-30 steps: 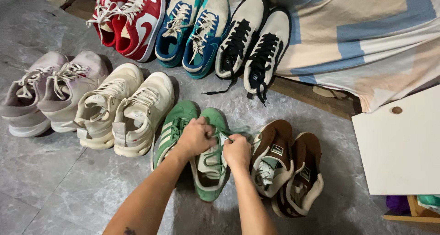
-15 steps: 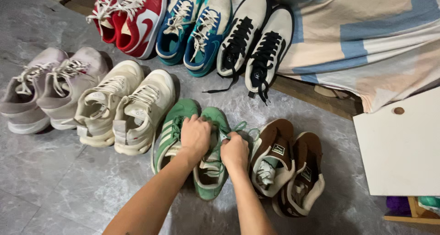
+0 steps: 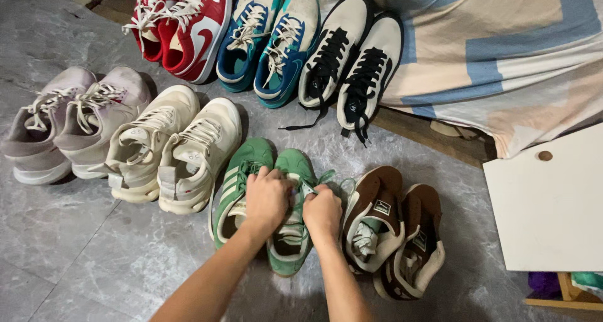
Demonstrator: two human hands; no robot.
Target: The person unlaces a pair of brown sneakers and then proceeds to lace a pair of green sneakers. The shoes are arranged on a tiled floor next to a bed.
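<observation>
Underfoot, we note a grey marbled tile floor (image 3: 75, 253), shoes set out on it in loose rows. Our left hand (image 3: 267, 198) and right hand (image 3: 323, 210) meet over the right-hand shoe of the green sneakers (image 3: 290, 234), which sit on the floor in the near row. Both hands have their fingers curled together and pinched on the green laces (image 3: 328, 176); one loop pokes out just past the right knuckles. Brown sneakers (image 3: 392, 228) lie just beside on the right, cream sneakers (image 3: 173, 149) on the left, pale pink sneakers (image 3: 59, 124) beyond those. Far row: red sneakers (image 3: 185, 24), blue sneakers (image 3: 270, 42), black-laced white sneakers (image 3: 352, 58). A striped cloth (image 3: 496, 52) drapes at upper right, a white board (image 3: 553, 209) below it.
</observation>
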